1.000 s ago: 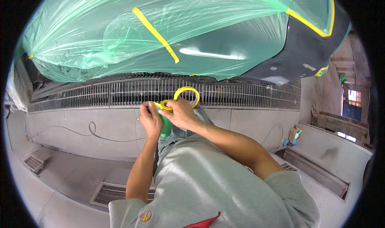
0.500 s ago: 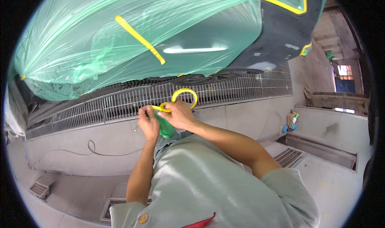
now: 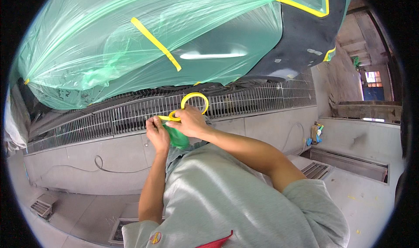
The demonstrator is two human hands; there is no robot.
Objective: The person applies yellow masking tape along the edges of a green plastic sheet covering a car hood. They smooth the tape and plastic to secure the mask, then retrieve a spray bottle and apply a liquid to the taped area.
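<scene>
My right hand (image 3: 192, 122) is closed around two rolls of yellow masking tape. The larger roll (image 3: 194, 94) stands up beyond the fingers as a ring, and the smaller roll (image 3: 173, 114) sits at the fingertips. A short strip of tape (image 3: 163, 117) runs from the smaller roll to my left hand (image 3: 158, 135), whose thumb and fingers pinch its end. Just below both hands hangs a bunched piece of green plastic (image 3: 177, 138); what holds it up is hidden. Ahead, green masking film (image 3: 118, 60) drapes a car, with a loose-looking yellow tape strip (image 3: 156, 43) across it.
A dark car panel (image 3: 301, 38) with grey patches shows at the right of the film. Floor grating (image 3: 244, 100) runs along the car's lower edge. A thin hose or cable (image 3: 101, 167) curls on the floor at left, and a small bottle-like item (image 3: 317, 132) stands at right.
Both hands, the tape rolls and the green plastic sit slightly further left in view. The grip on the tape looks the same.
</scene>
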